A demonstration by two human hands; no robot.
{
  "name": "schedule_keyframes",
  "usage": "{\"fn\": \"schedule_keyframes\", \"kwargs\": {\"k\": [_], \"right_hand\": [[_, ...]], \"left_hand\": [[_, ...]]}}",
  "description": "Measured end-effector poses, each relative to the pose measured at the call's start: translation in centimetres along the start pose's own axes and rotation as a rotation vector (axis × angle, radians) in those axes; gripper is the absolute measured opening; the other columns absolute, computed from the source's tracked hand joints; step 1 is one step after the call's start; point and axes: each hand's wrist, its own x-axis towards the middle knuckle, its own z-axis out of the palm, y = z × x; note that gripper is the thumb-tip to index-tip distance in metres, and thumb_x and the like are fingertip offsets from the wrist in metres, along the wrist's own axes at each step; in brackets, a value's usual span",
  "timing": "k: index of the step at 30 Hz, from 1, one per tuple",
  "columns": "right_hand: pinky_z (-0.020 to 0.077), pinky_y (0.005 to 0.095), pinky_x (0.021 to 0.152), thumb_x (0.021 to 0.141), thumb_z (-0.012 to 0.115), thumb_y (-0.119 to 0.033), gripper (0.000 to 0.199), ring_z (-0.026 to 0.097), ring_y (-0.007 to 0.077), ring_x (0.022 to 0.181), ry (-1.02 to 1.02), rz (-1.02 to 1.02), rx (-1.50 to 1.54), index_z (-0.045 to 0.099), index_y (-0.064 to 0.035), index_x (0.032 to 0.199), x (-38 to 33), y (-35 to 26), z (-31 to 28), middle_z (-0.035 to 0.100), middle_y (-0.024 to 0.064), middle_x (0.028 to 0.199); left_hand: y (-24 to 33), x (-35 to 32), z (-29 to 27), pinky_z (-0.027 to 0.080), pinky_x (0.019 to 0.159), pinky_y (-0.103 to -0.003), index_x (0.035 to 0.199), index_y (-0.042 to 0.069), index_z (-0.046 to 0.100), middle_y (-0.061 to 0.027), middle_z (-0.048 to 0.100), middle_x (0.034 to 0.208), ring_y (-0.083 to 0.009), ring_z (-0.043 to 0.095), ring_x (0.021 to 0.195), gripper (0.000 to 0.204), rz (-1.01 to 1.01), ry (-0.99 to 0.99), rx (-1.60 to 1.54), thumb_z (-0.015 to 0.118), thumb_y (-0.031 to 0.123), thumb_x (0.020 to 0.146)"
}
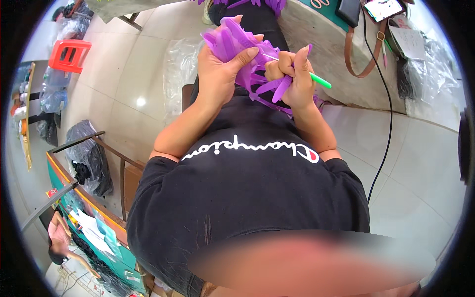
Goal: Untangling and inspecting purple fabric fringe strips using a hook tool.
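My left hand [217, 74] is closed on a bunch of thin, soft purple garment pieces with straps [228, 38], held above my lap, the thumb pressing on top. Close beside it, my right hand [293, 79] is shut around a slim tool with a green handle [321, 80]. The handle's end sticks out to the right of the fist, and a thin pale shaft points left toward the purple cloth. Narrow purple straps hang below and between the fingers of my right hand. The tool's tip is too small to make out.
More purple pieces [269, 4] lie beyond my knees. On the right table are scissors [319, 3], a phone [383, 9] and a black case [348, 12]; a brown strap [349, 57] and black cable [391, 94] hang down. A red stool [69, 56] and another person [60, 232] are left.
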Motion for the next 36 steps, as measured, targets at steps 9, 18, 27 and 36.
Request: {"fn": "schedule_keyframes", "kwargs": {"k": [9, 18, 27, 36], "right_hand": [[0.0236, 0.0287, 0.047, 0.099, 0.026, -0.051, 0.057, 0.027, 0.0125, 0.048, 0.051, -0.002, -0.159, 0.031, -0.0095, 0.06, -0.1, 0.1, 0.3, 0.032, 0.0004, 0.052], [0.0316, 0.0312, 0.047, 0.1, 0.039, -0.035, 0.051, 0.041, 0.0143, 0.05, 0.321, -0.393, -1.161, 0.046, 0.0, 0.063, 1.1, -1.7, -1.4, 0.042, 0.005, 0.055], [0.0268, 0.0285, 0.049, 0.1, 0.038, -0.037, 0.053, 0.033, 0.0104, 0.055, 0.138, -0.373, -0.942, 0.035, -0.0016, 0.062, 0.8, -2.0, -1.2, 0.034, 0.0007, 0.058], [0.0357, 0.0289, 0.054, 0.099, 0.037, -0.044, 0.056, 0.043, 0.0131, 0.058, 0.082, -0.319, -0.9, 0.044, -0.0006, 0.064, 1.2, -0.7, -0.9, 0.046, 0.0032, 0.06]], "left_hand": [[0.2, -0.2, 0.2, 0.052, 0.081, -0.027, 0.125, -0.001, 0.047, -0.0127, 0.066, 0.1, -0.0173, 0.064, 0.096, 0.05, 0.107, 0.026, 0.139, 0.068, -0.002, 0.08], [-0.3, 0.4, -0.9, 0.05, 0.074, -0.025, 0.111, -0.001, 0.058, -0.0049, 0.068, 0.089, -0.0121, 0.063, 0.08, 0.036, 0.094, -0.077, 0.473, 0.071, 0.002, 0.077], [-1.2, 0.9, -1.2, 0.048, 0.085, -0.03, 0.112, -0.003, 0.056, -0.0096, 0.064, 0.1, -0.0154, 0.061, 0.092, 0.037, -0.401, -0.142, -0.227, 0.071, 0.015, 0.083], [-1.5, 0.8, -0.6, 0.047, 0.085, -0.029, 0.109, 0.0, 0.06, -0.0069, 0.064, 0.102, -0.0144, 0.06, 0.094, 0.033, -0.414, -0.207, -0.18, 0.07, 0.017, 0.083]]}}
